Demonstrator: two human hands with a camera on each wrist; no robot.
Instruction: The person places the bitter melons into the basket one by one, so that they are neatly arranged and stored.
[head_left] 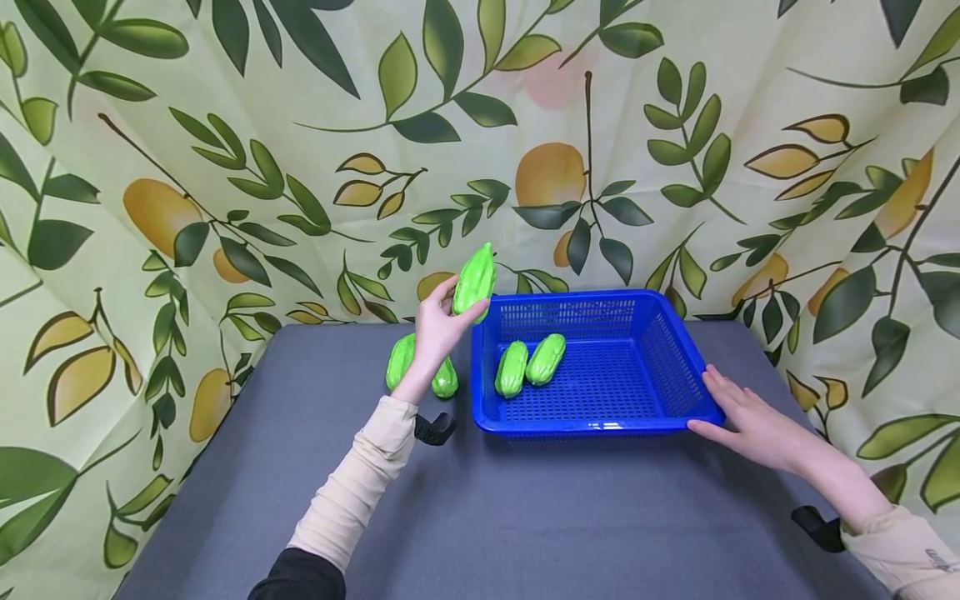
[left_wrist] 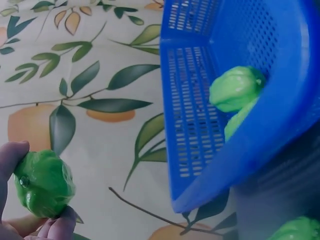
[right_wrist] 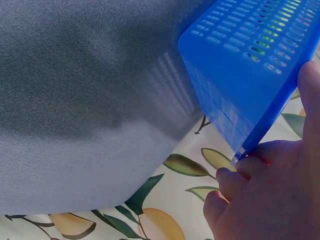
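Note:
My left hand (head_left: pixel 437 323) holds a bright green, ridged bitter melon (head_left: pixel 475 282) between thumb and fingers. The melon is raised above the table, by the basket's back left corner, its pointed end up. Two more bitter melons lie inside the blue plastic basket (head_left: pixel 592 427), toward its left side. Behind my left wrist, other green melons (head_left: pixel 401 362) lie on the table, partly hidden. My right hand (head_left: pixel 757 425) rests on the basket's right rim near the front corner, its fingers fairly straight. In the right wrist view, that hand (right_wrist: pixel 270 195) touches the rim.
A grey cloth covers the table (head_left: pixel 525 517). Behind and beside it hangs a curtain (head_left: pixel 465 150) printed with leaves and fruit. A dark strap (head_left: pixel 435 429) sits at my left wrist, and another (head_left: pixel 817 529) at my right.

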